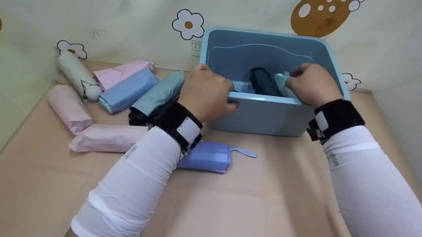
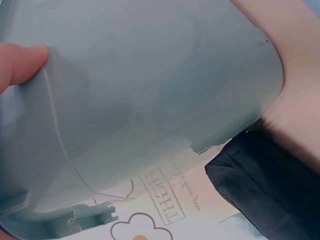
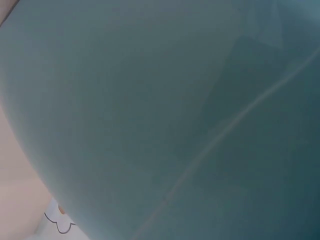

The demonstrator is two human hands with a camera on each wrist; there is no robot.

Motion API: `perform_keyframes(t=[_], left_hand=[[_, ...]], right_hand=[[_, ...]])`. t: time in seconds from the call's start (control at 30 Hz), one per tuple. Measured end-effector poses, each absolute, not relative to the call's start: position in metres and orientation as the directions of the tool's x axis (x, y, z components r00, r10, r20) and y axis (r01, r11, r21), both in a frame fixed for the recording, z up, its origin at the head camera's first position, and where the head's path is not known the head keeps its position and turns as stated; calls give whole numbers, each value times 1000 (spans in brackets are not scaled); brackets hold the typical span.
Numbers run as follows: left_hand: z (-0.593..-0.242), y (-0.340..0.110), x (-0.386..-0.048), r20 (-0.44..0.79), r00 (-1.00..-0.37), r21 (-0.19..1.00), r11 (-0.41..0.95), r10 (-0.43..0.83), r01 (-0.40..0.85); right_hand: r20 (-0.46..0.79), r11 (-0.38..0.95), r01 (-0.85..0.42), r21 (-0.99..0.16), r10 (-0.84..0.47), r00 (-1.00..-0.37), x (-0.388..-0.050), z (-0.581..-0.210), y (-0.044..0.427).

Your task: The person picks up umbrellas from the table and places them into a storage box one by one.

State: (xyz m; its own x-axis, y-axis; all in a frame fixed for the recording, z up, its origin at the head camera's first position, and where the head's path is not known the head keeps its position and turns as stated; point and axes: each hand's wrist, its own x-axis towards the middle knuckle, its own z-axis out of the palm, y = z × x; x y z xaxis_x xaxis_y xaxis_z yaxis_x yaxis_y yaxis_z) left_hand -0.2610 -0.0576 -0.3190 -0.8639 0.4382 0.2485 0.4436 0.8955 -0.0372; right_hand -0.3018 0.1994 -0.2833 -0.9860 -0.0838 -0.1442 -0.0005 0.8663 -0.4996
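Note:
A blue plastic bin (image 1: pixel 259 115) stands at the back of the table. My left hand (image 1: pixel 206 95) grips its front rim near the left corner; in the left wrist view the thumb (image 2: pixel 25 65) presses on the outer wall. Inside the bin lie a dark folded umbrella (image 1: pixel 265 81) and a pale teal folded umbrella (image 1: pixel 284 83). Over the bin's right side, my right hand (image 1: pixel 316 86) pinches the pale teal one with curled fingers, its fingertips partly hidden. The right wrist view shows only the bin's wall (image 3: pixel 125 100) up close.
Left of the bin lie several folded umbrellas: white (image 1: pixel 75 73), pink (image 1: pixel 123 74), blue (image 1: pixel 127 91), teal (image 1: pixel 160 92) and two pale pink (image 1: pixel 69 108). A violet-blue umbrella (image 1: pixel 207 156) with a strap lies in front, partly behind my left wrist. A patterned cloth (image 1: pixel 139 7) hangs behind.

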Motion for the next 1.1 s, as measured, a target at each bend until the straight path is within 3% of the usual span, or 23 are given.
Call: perform_keyframes(t=[1.1], left_hand=[[-320,-58,-261,277,-856,-10,892,437,452]], right_hand=[[-45,848,-37,-529,-72,-996,-297,-287,198]])
